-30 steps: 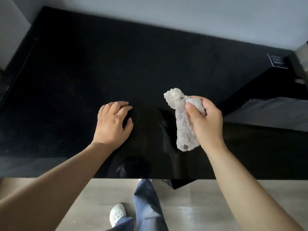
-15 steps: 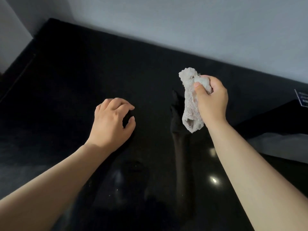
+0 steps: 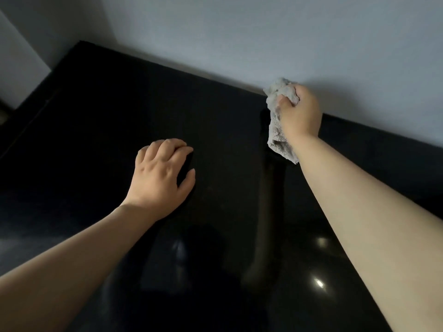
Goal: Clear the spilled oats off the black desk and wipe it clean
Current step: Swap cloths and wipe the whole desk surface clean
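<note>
On glossy black desk (image 3: 96,116), left hand (image 3: 159,178) rests relaxed; right hand (image 3: 300,113) clutches fluffy cloth (image 3: 275,130).

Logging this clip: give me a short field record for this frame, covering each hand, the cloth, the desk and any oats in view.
left hand: rests on the desk, fingers loosely bent, holding nothing
right hand: grips the cloth, reached out near the desk's far edge by the wall
cloth: grey, bunched, lower end hanging below the fist; contact with the desk cannot be told
desk: black, glossy, reflecting arms and lights
oats: none visible in this view
</note>
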Demonstrator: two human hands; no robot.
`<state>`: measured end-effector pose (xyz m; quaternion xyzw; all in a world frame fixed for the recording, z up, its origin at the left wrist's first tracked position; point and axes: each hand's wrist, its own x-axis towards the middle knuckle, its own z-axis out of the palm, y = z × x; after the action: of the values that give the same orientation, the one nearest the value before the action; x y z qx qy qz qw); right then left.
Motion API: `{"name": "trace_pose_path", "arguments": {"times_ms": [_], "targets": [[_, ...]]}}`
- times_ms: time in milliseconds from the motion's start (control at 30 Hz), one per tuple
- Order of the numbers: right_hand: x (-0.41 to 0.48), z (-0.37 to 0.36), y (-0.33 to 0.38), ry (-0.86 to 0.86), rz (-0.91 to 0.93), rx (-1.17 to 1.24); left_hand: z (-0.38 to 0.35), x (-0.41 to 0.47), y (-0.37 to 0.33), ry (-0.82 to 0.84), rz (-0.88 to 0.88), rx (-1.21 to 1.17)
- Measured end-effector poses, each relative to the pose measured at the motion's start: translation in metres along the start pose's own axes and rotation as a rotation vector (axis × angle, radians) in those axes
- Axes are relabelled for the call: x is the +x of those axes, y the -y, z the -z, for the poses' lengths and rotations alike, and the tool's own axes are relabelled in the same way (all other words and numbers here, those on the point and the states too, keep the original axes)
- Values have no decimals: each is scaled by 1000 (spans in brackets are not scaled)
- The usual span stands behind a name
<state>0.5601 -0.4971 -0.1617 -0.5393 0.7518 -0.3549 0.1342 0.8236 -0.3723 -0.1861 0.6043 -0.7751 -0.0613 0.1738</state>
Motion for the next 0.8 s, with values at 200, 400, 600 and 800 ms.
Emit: {"name": "trace_pose_path", "arguments": {"times_ms": [200,400,600,800], "targets": [[-11,-31,5,-24,93,-174,-1,0,2,-13,11,-29],[-84,0,5,265,355,19,2,1,0,12,19,-25],[-103,37,20,487,258,318,4,1,-1,19,11,-7],[-13,31,18,195,-136,103,4,1,0,24,5,-6]]}}
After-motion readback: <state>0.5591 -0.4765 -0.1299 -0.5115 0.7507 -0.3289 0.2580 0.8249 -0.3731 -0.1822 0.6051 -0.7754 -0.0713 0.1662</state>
